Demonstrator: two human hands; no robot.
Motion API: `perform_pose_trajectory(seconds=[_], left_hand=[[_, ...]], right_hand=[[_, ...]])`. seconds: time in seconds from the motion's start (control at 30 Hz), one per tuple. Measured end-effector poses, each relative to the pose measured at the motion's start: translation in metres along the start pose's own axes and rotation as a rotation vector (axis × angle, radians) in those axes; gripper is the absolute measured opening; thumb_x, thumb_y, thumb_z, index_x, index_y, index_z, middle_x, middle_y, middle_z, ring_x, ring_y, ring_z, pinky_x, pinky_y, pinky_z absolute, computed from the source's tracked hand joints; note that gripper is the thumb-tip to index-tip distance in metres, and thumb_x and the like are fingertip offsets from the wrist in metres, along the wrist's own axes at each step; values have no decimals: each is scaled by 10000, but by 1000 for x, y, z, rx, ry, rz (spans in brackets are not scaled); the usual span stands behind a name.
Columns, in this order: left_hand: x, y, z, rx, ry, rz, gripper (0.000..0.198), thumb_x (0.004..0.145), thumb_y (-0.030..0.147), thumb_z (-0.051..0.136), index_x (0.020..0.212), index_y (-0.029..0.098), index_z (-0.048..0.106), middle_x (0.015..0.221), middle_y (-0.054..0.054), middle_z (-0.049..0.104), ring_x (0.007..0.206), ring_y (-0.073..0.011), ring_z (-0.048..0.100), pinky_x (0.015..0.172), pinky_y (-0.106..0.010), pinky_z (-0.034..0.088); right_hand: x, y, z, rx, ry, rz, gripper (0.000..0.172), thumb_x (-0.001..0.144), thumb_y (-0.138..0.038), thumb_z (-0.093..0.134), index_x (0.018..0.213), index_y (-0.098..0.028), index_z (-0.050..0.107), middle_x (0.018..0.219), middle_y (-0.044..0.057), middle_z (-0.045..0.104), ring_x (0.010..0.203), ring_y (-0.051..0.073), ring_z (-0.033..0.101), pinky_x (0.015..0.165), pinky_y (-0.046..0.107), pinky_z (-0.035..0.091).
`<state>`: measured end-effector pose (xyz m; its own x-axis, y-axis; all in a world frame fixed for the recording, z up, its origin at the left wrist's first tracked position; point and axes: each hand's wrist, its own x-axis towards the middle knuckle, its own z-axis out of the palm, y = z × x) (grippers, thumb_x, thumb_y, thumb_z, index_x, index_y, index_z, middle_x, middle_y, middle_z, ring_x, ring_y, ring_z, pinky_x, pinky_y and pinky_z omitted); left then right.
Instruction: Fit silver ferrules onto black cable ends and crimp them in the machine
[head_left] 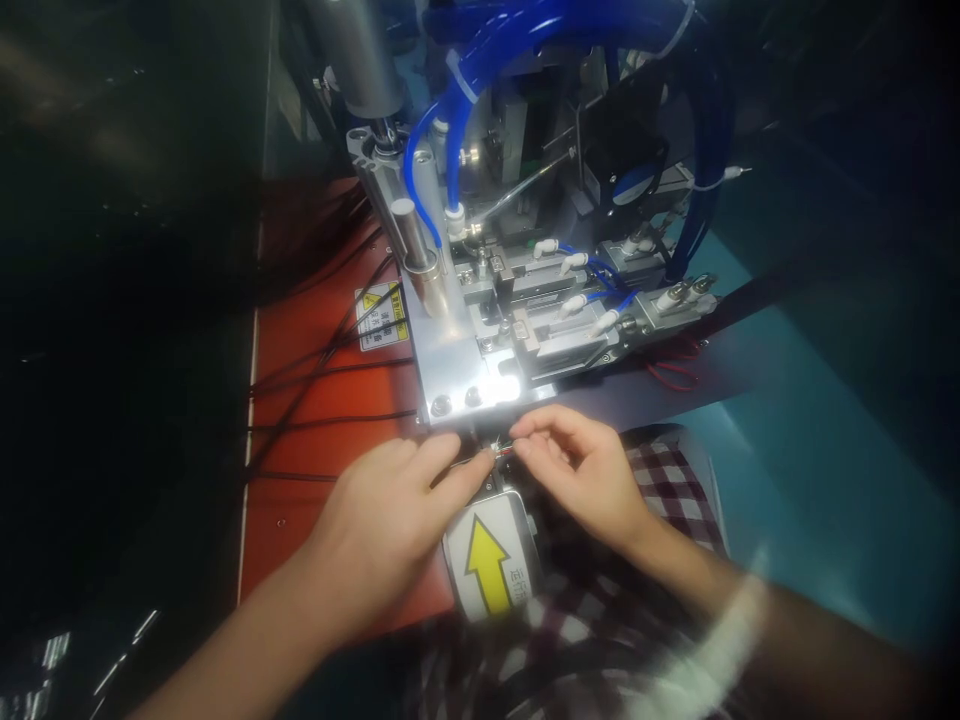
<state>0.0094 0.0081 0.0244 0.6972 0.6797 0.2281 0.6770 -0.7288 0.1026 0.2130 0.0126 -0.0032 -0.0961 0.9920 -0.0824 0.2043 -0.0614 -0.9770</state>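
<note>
Head camera: my left hand [394,490], left of centre in the frame, has its thumb tip against a small wired part [496,450] at the middle; the forefinger tip stands apart from that thumb, and my other left fingers are hidden. Farther right, my right hand [585,470] curls in, thumb and forefinger tips near each other beside the part's thin wires; whether they pinch a wire I can't tell. I judge the handling of this part to be midway: it sits at my fingertips, just in front of the metal block [450,365]. Whether any wire is joined or fixed is too small to see, so I can call nothing finished, and the part has yet to leave my fingers.

Counting from the left: 1 red counter [279,560], at least 4 black cables [330,418] across it, 1 warning label [381,315], 2 bolts [440,405] on the block's front, 1 arrow plate [487,565] at lower centre, 1 wired part, 4 white fittings [574,305] on the slides right of centre.
</note>
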Motion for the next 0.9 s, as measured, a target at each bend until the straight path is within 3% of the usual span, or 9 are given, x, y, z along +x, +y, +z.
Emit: perform_pose_trajectory(seconds=[0.33,0.9], left_hand=[[-1,-1,2,14,27,15,333,901,97,435,1168,170,620,710,-22,493,566,-163,388,489,-277,275],[-1,-1,1,2,11,9,335,891,90,447,1156,169,635,694,-22,486,562,-161,392,489,-280,292]], right_hand=[[0,-4,9,-72,-40,-91,97,879,-211,522,809,-172,578,730,14,576,656,144,540,605,270,437],[-1,-3,4,45,-17,61,98,857,-253,577,807,-179,619,740,15,629,659,144,579,565,245,472]])
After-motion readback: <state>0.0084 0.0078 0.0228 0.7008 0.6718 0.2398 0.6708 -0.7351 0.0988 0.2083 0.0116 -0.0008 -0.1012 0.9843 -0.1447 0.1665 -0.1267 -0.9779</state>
